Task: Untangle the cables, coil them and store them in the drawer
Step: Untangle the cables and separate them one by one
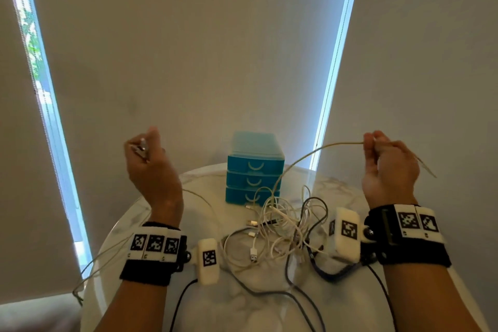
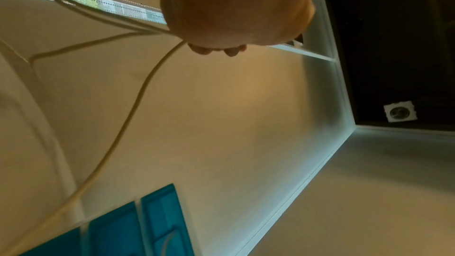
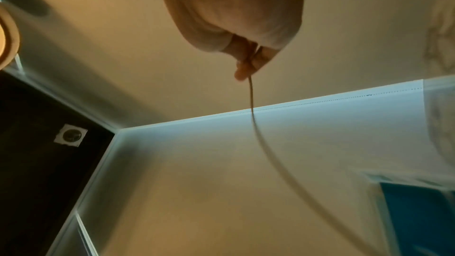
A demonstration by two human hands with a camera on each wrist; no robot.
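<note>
A tangle of white and grey cables (image 1: 280,226) lies on the round marble table (image 1: 151,224) in front of a blue three-drawer box (image 1: 254,167), all drawers closed. My left hand (image 1: 147,151) is raised at the left and grips a silver plug end of a beige cable (image 2: 138,92) that hangs down off the table's left side. My right hand (image 1: 382,148) is raised at the right and pinches a beige cable (image 1: 310,153) that arcs down into the tangle; its free end sticks out to the right (image 3: 253,124).
Closed roller blinds (image 1: 202,48) hang right behind the table with bright window gaps at either side. Dark wires from my wrist cameras (image 1: 296,291) trail across the near half of the table. The drawer box stands at the table's far edge.
</note>
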